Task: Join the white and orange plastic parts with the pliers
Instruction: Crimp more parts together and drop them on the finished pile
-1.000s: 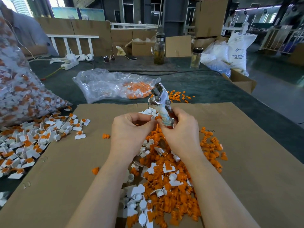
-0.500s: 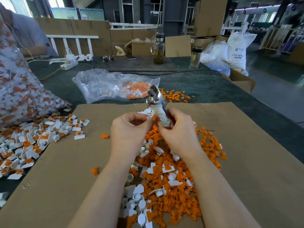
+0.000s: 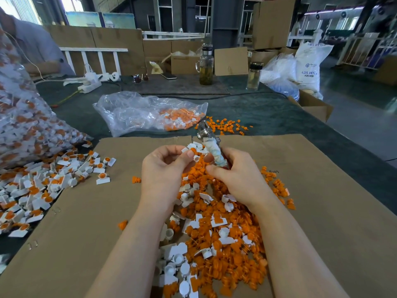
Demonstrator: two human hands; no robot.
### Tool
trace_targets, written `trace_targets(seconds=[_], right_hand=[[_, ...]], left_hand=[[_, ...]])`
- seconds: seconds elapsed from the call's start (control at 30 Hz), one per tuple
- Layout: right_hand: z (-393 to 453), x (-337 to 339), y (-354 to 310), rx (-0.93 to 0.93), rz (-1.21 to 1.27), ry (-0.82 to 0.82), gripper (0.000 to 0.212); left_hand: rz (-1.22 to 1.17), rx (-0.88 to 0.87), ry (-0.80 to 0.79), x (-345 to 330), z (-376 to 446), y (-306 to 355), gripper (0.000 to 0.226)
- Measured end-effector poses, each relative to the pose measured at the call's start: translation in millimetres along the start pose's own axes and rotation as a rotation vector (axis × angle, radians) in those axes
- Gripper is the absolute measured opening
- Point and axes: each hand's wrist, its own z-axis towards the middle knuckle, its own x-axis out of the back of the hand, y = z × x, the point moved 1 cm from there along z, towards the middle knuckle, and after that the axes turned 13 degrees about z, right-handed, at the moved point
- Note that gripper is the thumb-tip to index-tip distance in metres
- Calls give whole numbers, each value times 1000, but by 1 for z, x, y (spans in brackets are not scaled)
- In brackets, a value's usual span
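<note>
My right hand (image 3: 238, 179) grips the pliers (image 3: 211, 145) by their cloth-wrapped handles, and the metal jaws point up and away from me. My left hand (image 3: 163, 171) pinches a small white plastic part (image 3: 186, 151) between thumb and fingers, just left of the pliers. Both hands hover over a loose heap of orange and white parts (image 3: 214, 229) on the brown cardboard sheet (image 3: 322, 211).
Joined white-and-orange pieces (image 3: 49, 181) lie spread at the left beside a full clear bag (image 3: 25, 125). Another plastic bag (image 3: 148, 115) and scattered orange parts (image 3: 227, 125) sit behind the cardboard. Two bottles, boxes and a seated person are at the far side.
The pliers have tilted and dropped lower toward the heap. My left hand now holds the white part out in plain view beside them.
</note>
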Motion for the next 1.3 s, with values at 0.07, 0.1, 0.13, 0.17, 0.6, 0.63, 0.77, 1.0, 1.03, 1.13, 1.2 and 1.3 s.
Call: trace_targets(seconds=[0.07, 0.1, 0.13, 0.17, 0.6, 0.63, 0.77, 1.0, 1.03, 1.13, 1.2, 1.3], right_hand=[[-1, 2, 0, -17, -6, -44, 19], [-1, 3, -1, -26, -11, -66, 19], [-2, 3, -1, -37, -14, -87, 19], [-3, 4, -1, -48, -16, -109, 20], [-2, 2, -1, -74, -96, -311, 24], [-2, 1, -1, -55, -109, -306, 21], [-2, -1, 1, -6, -165, -287, 13], [0, -5, 3, 6, -219, -285, 15], [0, -5, 4, 10, -236, -279, 15], [1, -7, 5, 17, -259, -260, 11], [1, -7, 6, 17, -263, -254, 10], [1, -9, 7, 38, -262, -232, 10]], left_hand=[[-6, -13, 3, 1, 1, 0, 8], [-7, -19, 3, 2, 1, 0, 7], [-10, -25, 2, 3, 1, 0, 7], [-19, -29, 3, 3, 1, 0, 7], [-124, -27, -50, 10, 5, 1, 7], [-133, -25, -50, 10, 5, 1, 7], [-157, -24, -41, 9, 5, 1, 7], [-163, -20, -26, 9, 7, -2, 10], [-163, -18, -23, 9, 7, -3, 10], [-173, -16, -21, 9, 8, -3, 10], [-185, -8, -26, 9, 8, -3, 9], [-197, 49, -43, 11, 8, -3, 4]])
